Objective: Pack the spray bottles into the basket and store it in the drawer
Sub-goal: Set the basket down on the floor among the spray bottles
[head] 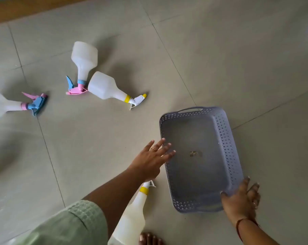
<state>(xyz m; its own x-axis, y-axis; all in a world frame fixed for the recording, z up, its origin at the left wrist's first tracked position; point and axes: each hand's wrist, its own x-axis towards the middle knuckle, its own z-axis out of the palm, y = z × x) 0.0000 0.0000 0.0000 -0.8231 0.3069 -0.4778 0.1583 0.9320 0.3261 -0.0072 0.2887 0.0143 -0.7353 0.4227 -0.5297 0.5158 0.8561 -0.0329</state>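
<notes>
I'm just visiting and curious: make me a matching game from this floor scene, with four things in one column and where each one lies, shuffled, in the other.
Things:
1. Pink-and-blue-headed bottle
2. Blue-headed bottle
3. Grey basket
4. Bottle under the left forearm

Places:
A. At the picture's left edge, partly cut off
B. Near the person's toes, yellow collar toward the basket
C. Between both hands, nothing packed in it
D. Farthest away, its head beside the base of the white-headed, yellow-collared bottle

Pairs: 1-D, 2-A, 3-C, 4-B
</notes>
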